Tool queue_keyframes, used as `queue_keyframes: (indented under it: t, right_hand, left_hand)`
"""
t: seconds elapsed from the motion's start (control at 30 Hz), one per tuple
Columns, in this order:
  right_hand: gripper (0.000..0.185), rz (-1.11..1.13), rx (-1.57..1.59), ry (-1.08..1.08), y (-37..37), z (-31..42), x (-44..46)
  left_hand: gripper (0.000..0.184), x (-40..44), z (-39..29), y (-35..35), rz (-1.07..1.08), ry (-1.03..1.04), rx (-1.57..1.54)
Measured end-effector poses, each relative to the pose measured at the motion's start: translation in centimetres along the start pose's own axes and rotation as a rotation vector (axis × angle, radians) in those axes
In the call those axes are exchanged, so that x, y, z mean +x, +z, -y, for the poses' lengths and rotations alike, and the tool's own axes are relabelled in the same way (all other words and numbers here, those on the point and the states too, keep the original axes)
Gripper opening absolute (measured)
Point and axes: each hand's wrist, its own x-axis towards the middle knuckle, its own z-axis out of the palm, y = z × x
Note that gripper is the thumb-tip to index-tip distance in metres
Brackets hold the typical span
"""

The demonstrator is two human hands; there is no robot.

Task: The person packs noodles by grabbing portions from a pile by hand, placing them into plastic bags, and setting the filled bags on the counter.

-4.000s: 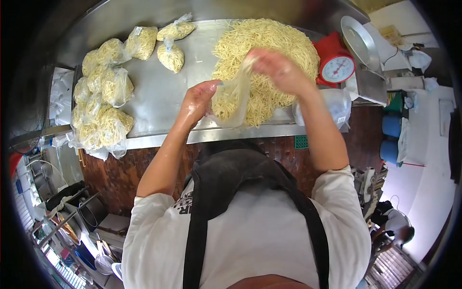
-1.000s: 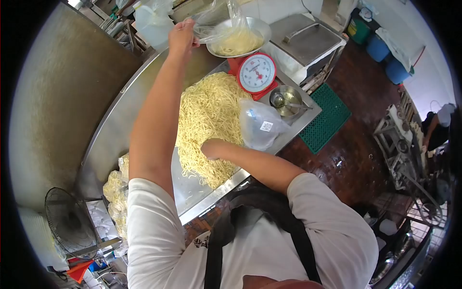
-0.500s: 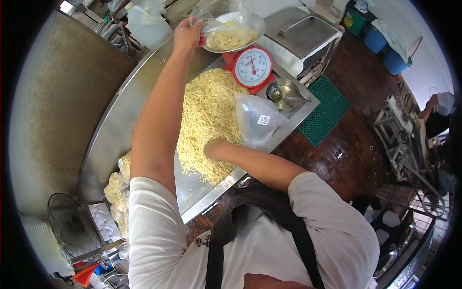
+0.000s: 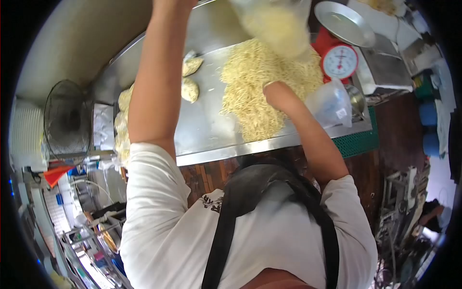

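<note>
A broad heap of yellow noodles [image 4: 250, 91] lies on the steel table. My right hand [image 4: 280, 95] is curled down into the heap, its fingers closed around noodles and mostly hidden. My left arm reaches far forward, and only the base of my left hand [image 4: 174, 4] shows at the top edge; its fingers are out of view. A clear plastic bag of noodles [image 4: 278, 26], smeared by motion, hangs above the far side of the heap. Whether my left hand holds it, I cannot tell. Beside my right forearm sits a clear bag [image 4: 332, 103] with a printed label.
A red dial scale [image 4: 340, 61] stands right of the heap, with a metal pan [image 4: 344, 23] on top. Two small filled bags [image 4: 190, 90] lie left on the steel table [image 4: 207, 130]. A metal bowl [image 4: 356, 100] is near the right edge. A fan [image 4: 67, 120] stands at left.
My view has turned, shifting the table right and exposing two small bags. The noodle bag has left the scale pan, which now looks bare. My right hand is less deeply buried.
</note>
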Motion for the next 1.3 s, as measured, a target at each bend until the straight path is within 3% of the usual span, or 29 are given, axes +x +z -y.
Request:
queue_keyframes:
  t: [0.07,0.13,0.23,0.27,0.33,0.4,0.5,0.6,0.67,0.7,0.77,0.8,0.83,0.9,1.0,1.03,1.07,1.1,1.13,1.17,1.23,1.3]
  right_hand:
    - [0.022,-0.244,0.213,-0.031,-0.7,2.5,1.3]
    - [0.026,-0.560,0.379,-0.134,1.1,3.9,3.9]
    - [0.031,-0.267,0.408,0.352,7.5,-2.1,9.9]
    - [0.036,-0.374,0.305,0.392,10.2,-5.1,12.2]
    - [0.035,-0.336,0.195,0.286,6.3,-3.6,10.7]
    - [0.035,-0.186,-0.036,0.205,1.8,-0.5,7.5]
    - [0.031,-0.052,-0.167,0.338,-1.9,1.1,4.4]
    - [0.036,-0.190,-0.010,0.276,-3.4,2.6,0.8]
    - [0.054,0.015,0.145,0.317,-0.8,3.3,0.0]
    - [0.066,0.120,0.226,0.329,1.4,3.6,-0.1]
    - [0.096,0.017,0.211,0.026,10.7,5.3,1.1]
    - [0.112,0.069,0.254,0.014,14.2,8.4,1.8]
    - [0.115,0.045,0.215,-0.057,17.9,10.7,3.2]
    - [0.115,-0.300,0.187,-0.269,22.4,15.1,5.7]
    - [0.090,-0.429,0.613,-0.227,21.0,19.5,9.4]
    - [0.079,-0.243,0.510,-0.169,21.0,18.6,10.3]
    - [0.068,-0.065,0.402,-0.117,20.5,17.4,11.5]
    - [0.057,0.105,0.286,-0.067,20.0,16.4,12.2]
    - [0.036,0.169,0.297,-0.065,19.3,16.4,12.0]
    - [0.038,0.173,0.270,-0.184,18.7,16.7,11.9]
    - [0.041,0.198,0.219,-0.410,18.0,17.0,10.9]
    - [0.051,0.095,0.215,-0.441,17.2,16.3,9.0]
  left_hand:
    - [0.023,-3.9,-4.0,-3.2,-0.103,-0.015,0.167]
    - [0.019,-4.4,-3.6,-11.2,-0.020,-0.129,0.252]
    - [0.019,-8.4,0.0,-23.3,-0.021,-0.295,0.423]
    - [0.020,-9.9,1.2,-26.5,-0.054,-0.395,0.560]
    - [0.020,-12.4,3.5,-32.3,-0.134,-0.515,0.729]
    - [0.021,-15.6,5.1,-37.9,-0.198,-0.562,0.808]
    - [0.021,-17.3,6.2,-45.1,-0.254,-0.578,0.793]
    - [0.020,-17.8,5.0,-45.9,-0.223,-0.630,0.683]
    - [0.018,-18.3,3.3,-43.7,-0.190,-0.675,0.609]
    - [0.017,-18.7,2.3,-41.7,-0.204,-0.693,0.522]
    - [0.017,-19.6,1.2,-38.4,-0.242,-0.707,0.326]
    - [0.017,-20.0,1.0,-37.3,-0.236,-0.727,0.224]
    - [0.018,-20.3,0.9,-36.1,-0.225,-0.744,0.119]
    - [0.025,-21.0,0.7,-33.9,-0.141,-0.810,0.003]
    - [0.041,-22.2,0.0,-33.1,0.052,-0.789,-0.014]
    - [0.047,-22.6,-0.3,-33.2,0.133,-0.763,0.010]
    - [0.065,-23.6,1.2,-36.3,0.217,-0.759,0.140]
    - [0.065,-26.2,3.7,-38.3,0.245,-0.654,0.485]
    - [0.064,-29.0,6.8,-40.4,0.269,-0.533,0.823]
    - [0.064,-30.5,8.8,-41.6,0.290,-0.399,1.154]
    - [0.054,-32.0,10.9,-40.1,0.272,-0.432,0.985]
    - [0.044,-34.1,13.3,-36.8,0.240,-0.476,0.809]
